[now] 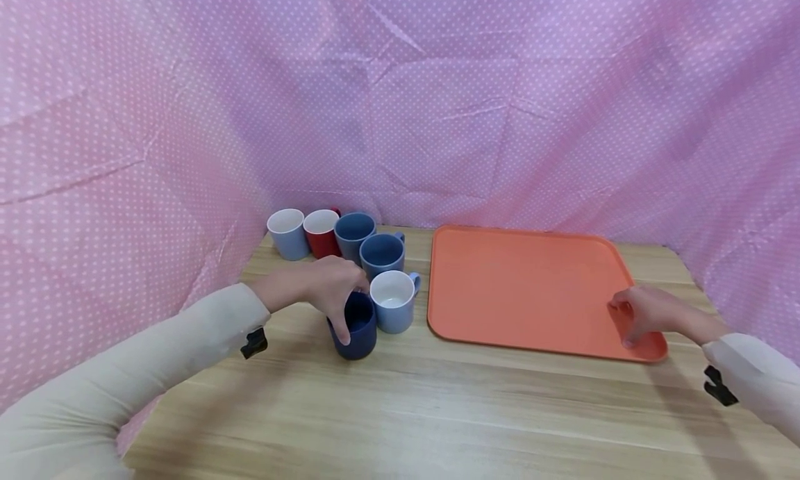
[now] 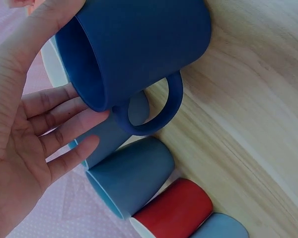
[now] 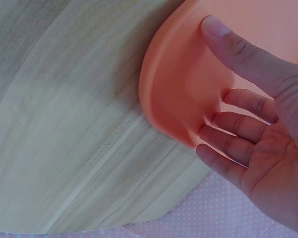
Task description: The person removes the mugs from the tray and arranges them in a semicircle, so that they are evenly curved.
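Note:
My left hand [image 1: 331,289] reaches over a dark blue mug [image 1: 357,344] and grips it at the top, thumb on the near side and fingers across the far rim. The mug stands upright on the table; its handle [image 2: 174,101] shows in the left wrist view. Just right of it is a light blue mug [image 1: 396,317] with a white inside. At the right, my right hand [image 1: 650,312] hovers over the front right corner of an orange tray [image 1: 525,285], fingers loosely spread and thumb tip close to the tray surface, nothing held.
Behind the dark blue mug, a slanting row holds a pale blue mug [image 1: 292,244], a red mug [image 1: 323,244] and two grey-blue mugs, one farther back [image 1: 353,247] and one nearer [image 1: 382,258]. Pink dotted cloth [image 1: 437,119] encloses the wooden table [image 1: 437,410] at back and sides.

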`<action>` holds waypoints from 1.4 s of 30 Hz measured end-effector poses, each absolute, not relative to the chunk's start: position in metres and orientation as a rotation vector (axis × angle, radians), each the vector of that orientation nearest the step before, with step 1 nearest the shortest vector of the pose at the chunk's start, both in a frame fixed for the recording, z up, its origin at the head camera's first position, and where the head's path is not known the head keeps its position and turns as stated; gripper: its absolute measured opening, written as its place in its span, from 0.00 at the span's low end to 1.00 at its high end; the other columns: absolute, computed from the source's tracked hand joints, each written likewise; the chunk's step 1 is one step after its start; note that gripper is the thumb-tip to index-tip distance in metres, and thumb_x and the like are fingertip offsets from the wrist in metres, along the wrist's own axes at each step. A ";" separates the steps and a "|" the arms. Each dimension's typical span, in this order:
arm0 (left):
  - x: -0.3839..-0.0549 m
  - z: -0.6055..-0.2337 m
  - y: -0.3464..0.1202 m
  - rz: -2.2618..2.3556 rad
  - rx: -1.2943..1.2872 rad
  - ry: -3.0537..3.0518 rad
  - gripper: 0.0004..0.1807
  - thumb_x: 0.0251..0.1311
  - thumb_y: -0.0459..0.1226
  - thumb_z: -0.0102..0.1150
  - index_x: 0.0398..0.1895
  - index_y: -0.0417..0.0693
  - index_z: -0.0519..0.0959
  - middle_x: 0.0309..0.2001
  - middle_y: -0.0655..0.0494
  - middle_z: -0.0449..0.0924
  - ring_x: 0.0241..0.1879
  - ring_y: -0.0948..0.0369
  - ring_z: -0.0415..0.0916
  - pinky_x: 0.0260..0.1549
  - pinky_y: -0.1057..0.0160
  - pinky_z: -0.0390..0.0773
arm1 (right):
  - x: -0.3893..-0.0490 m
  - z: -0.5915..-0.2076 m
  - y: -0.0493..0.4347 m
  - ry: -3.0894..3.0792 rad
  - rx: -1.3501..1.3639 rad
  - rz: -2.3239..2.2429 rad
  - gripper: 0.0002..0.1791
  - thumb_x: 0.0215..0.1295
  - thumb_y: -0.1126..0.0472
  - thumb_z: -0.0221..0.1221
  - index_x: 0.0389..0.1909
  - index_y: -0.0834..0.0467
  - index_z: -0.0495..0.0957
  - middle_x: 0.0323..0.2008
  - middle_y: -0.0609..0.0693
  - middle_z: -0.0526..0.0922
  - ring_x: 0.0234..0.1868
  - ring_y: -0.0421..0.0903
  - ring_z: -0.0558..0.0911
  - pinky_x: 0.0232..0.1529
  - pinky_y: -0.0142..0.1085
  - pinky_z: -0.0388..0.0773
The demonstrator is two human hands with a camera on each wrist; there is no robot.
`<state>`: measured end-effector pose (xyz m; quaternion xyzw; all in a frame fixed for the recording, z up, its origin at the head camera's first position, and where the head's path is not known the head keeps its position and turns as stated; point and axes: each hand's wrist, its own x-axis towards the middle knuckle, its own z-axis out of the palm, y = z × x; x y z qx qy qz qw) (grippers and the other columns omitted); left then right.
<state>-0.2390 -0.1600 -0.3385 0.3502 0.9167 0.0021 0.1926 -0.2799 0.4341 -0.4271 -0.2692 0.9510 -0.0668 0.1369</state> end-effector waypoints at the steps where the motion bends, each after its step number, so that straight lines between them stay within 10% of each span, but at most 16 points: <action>1: -0.238 -0.338 -0.160 -0.003 0.980 2.572 0.46 0.31 0.64 0.82 0.55 0.51 0.85 0.50 0.56 0.87 0.47 0.59 0.81 0.45 0.57 0.82 | -0.280 -0.427 0.434 2.754 -0.776 -0.190 0.38 0.27 0.54 0.84 0.42 0.69 0.83 0.36 0.50 0.84 0.35 0.45 0.76 0.37 0.39 0.76; 42: -0.235 -0.341 -0.162 0.005 0.964 2.628 0.46 0.34 0.66 0.79 0.58 0.51 0.84 0.52 0.55 0.86 0.49 0.59 0.80 0.45 0.58 0.82 | -0.278 -0.428 0.439 2.761 -0.751 -0.249 0.41 0.29 0.52 0.84 0.46 0.70 0.83 0.38 0.51 0.85 0.37 0.47 0.78 0.38 0.41 0.78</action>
